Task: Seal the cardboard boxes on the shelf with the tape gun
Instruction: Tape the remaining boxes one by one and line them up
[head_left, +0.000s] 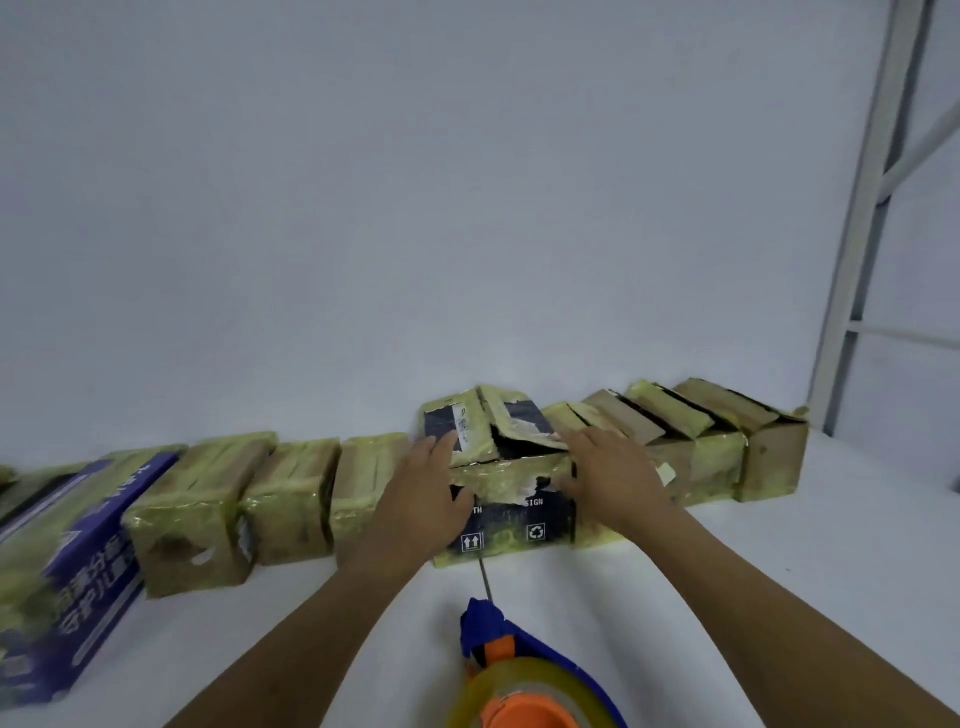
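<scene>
A dark cardboard box (511, 512) wrapped in yellowish tape stands at the middle of the white shelf, its top flaps (483, 423) raised. My left hand (423, 493) rests on the box's left front corner, fingers pointing up toward the left flap. My right hand (613, 470) lies with straight fingers on the box's right top edge. The blue and orange tape gun (511, 670), carrying a clear tape roll, lies on the shelf close below the box, between my forearms, held by neither hand.
A row of taped cardboard boxes runs left (291, 499) and right (722, 441) of the middle one; those on the right have raised flaps. A blue printed box (67, 587) lies at far left. A grey shelf upright (862, 223) rises at right. White wall behind.
</scene>
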